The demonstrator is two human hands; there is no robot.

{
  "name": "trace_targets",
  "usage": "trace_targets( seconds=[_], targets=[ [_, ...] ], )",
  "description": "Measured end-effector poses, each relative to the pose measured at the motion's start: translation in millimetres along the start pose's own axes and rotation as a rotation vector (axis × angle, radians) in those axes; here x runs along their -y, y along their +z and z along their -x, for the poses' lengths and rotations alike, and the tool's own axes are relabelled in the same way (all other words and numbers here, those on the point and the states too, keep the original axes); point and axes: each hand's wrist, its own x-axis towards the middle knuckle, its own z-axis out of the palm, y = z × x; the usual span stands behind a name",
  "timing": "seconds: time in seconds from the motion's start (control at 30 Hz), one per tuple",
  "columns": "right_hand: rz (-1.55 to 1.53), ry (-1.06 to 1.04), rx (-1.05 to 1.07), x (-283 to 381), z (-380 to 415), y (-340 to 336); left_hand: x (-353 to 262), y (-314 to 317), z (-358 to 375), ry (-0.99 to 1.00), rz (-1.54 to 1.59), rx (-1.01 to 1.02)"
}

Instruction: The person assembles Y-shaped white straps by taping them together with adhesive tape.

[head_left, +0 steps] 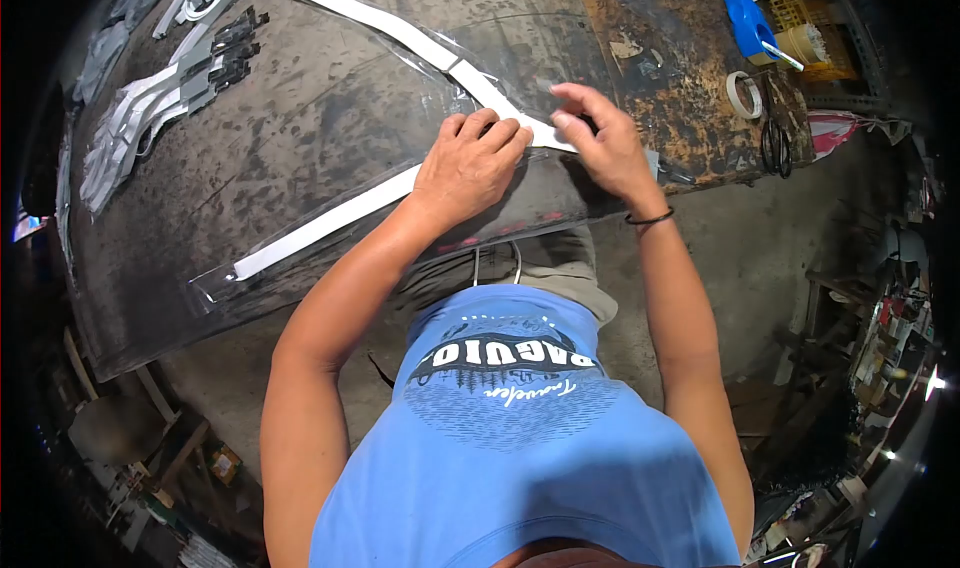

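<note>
A long white strap [400, 30] in clear plastic film runs from the top of the table down to my hands. Its other length, a white band [330, 221], slants to the lower left in a clear sleeve. My left hand [473, 165] lies over the strap where the lengths come together, its fingers bent and pressing on it. Just right of it, my right hand [604, 140] hovers at the strap's right end, thumb and index finger apart. A dark band is on that wrist.
Bundled white straps with dark buckles [213, 66] lie at the table's left. A blue tape dispenser [750, 26], a tape roll [744, 95] and a black cord [775, 146] are at the right. The table's front edge [560, 218] is close to my body.
</note>
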Motion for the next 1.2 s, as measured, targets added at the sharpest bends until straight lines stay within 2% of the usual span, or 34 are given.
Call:
trace_targets(
  seconds=[0.03, 0.1, 0.13, 0.2, 0.23, 0.3, 0.43, 0.5, 0.57, 0.7, 1.1, 1.2],
  targets=[
    [-0.237, 0.161, 0.03, 14, -4, -7, 0, 0, 0, -0.006, 0.003, 0.007],
    [-0.055, 0.093, 0.171, 17, -18, -25, 0, 0, 2, -0.014, 0.008, 0.011],
    [-0.051, 0.093, 0.173, 19, -24, -29, -1, 0, 2, -0.036, 0.019, 0.042],
    [0.016, 0.144, 0.441, 21, -34, -35, -1, -1, 2, -0.057, 0.034, 0.07],
    [0.02, 0.146, 0.439, 18, -41, -35, -1, -1, 2, -0.058, 0.039, 0.071],
    [0.04, 0.135, 0.634, 15, -53, -34, -1, -1, 2, -0.059, 0.047, 0.072],
    [0.116, 0.204, 0.726, 18, -66, -32, 0, 0, 2, -0.038, 0.034, 0.04],
    [0.107, 0.217, 0.713, 21, -63, -30, 0, 0, 2, -0.017, 0.026, 0.005],
    [0.02, 0.267, 0.624, 25, -58, -31, -1, -1, 3, -0.068, 0.05, 0.076],
    [-0.01, 0.339, 0.56, 13, -41, -30, -1, -1, 3, -0.068, 0.065, 0.069],
    [0.052, 0.311, 0.467, 17, -39, -20, 0, 0, 4, -0.064, 0.051, 0.069],
    [0.093, 0.25, 0.439, 9, -40, -17, 0, 0, 4, -0.061, 0.047, 0.061]
  ],
)
